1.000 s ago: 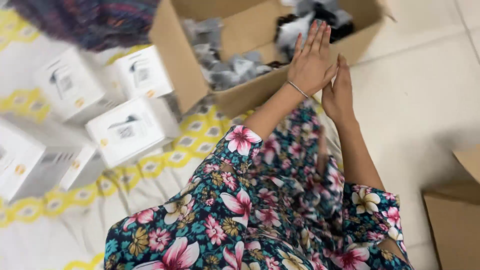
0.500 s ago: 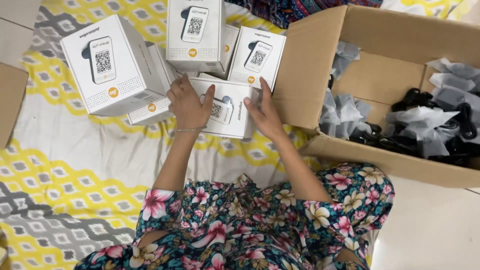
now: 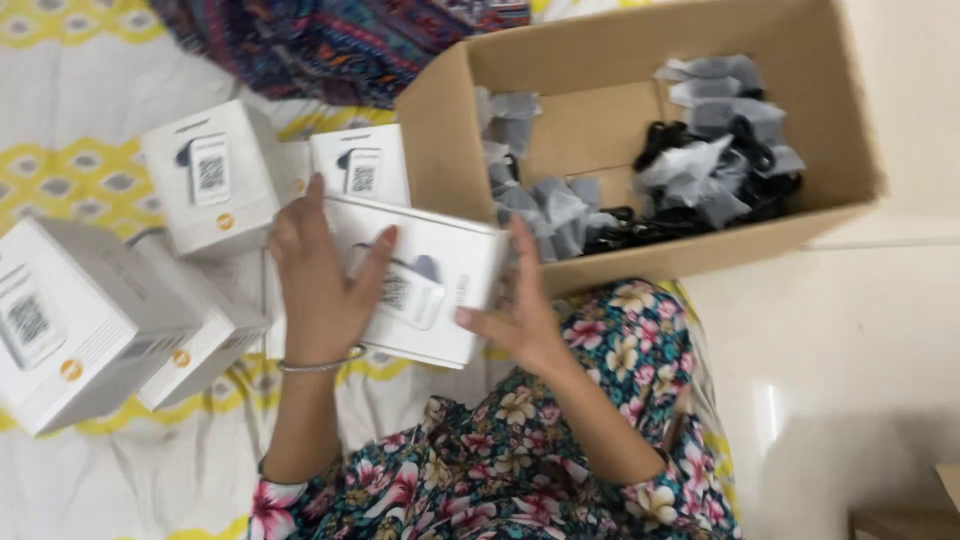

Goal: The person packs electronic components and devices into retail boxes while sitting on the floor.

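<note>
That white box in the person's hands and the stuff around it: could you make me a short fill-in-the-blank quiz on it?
1. Both the left hand and the right hand grip one ____ box.
2. The bracelet sits on the ____ wrist.
3. The cardboard carton holds black cables in grey ____.
4. The sleeves carry a ____ print.

Missing words: white; left; bags; floral

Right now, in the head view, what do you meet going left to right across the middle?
Big white box at the left edge → left hand → white box held in both hands → right hand → open cardboard carton → pale floor.
</note>
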